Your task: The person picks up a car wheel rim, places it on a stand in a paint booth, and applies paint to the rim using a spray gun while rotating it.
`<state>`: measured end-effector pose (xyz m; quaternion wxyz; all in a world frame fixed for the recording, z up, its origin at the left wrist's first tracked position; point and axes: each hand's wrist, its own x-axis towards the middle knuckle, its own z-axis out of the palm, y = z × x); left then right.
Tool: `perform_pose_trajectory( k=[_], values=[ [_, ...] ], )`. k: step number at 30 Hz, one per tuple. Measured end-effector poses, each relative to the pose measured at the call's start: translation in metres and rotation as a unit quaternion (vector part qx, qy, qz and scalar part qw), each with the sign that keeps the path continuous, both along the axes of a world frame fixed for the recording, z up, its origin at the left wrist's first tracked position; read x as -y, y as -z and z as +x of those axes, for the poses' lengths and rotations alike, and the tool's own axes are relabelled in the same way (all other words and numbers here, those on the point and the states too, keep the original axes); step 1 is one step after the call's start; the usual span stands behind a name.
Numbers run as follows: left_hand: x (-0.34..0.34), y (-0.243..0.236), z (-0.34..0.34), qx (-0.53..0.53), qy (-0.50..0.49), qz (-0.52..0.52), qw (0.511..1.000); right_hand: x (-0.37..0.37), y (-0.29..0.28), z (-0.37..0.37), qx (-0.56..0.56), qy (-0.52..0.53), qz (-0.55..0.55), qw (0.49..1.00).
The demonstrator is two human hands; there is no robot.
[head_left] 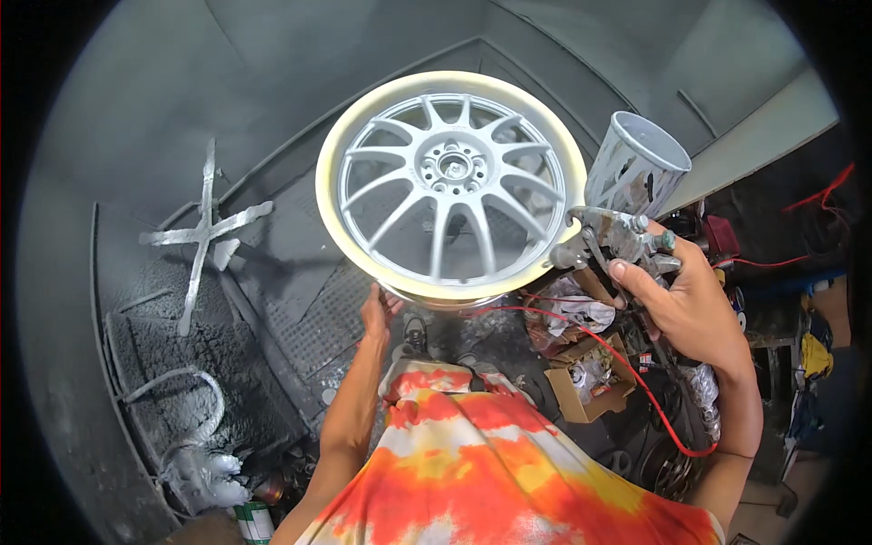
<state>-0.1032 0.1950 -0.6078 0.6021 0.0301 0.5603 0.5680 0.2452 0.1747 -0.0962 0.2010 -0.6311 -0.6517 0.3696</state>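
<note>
A silver multi-spoke wheel rim (pixel 466 211) with a pale yellow outer lip sits in front of me, tilted so its face shows. At its right edge my right hand (pixel 677 295) is closed round a spray gun (pixel 618 238), whose nozzle end is close to the yellow lip. On top of the gun stands a paint-smeared grey cup (pixel 636 163), leaning to the right. Just under the wheel's lower left edge is my left hand (pixel 377 311), thumb up and fingers apart. Part of it is hidden by the rim, so contact cannot be made out.
A red air hose (pixel 647 395) loops down past my right forearm. A paint-coated cross-shaped stand (pixel 204 236) is on the left. Below the gun sits an open cardboard box (pixel 595 381) with crumpled material. Grey booth walls (pixel 300 54) surround the wheel; cluttered shelves lie at right.
</note>
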Motion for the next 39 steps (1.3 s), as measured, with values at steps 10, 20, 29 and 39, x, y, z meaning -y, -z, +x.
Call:
perform_pose_trajectory(
  k=[10, 20, 29, 39],
  values=[
    [-0.007, 0.006, -0.012, -0.007, 0.006, -0.005, 1.0, -0.062, 0.022, 0.016, 0.16, 0.052, 0.19, 0.967],
    [-0.014, 0.012, -0.003, -0.012, -0.004, -0.058, 0.998, -0.114, 0.007, -0.043, 0.046, 0.127, 0.218, 0.966],
    [-0.079, 0.014, -0.016, -0.053, 0.061, 0.047, 0.996, -0.06, -0.011, -0.072, -0.087, 0.27, 0.044, 0.958],
    [-0.144, 0.037, -0.068, -0.096, 0.118, 0.069, 0.986, 0.023, 0.013, -0.045, -0.084, 0.393, 0.039, 0.915]
  ],
)
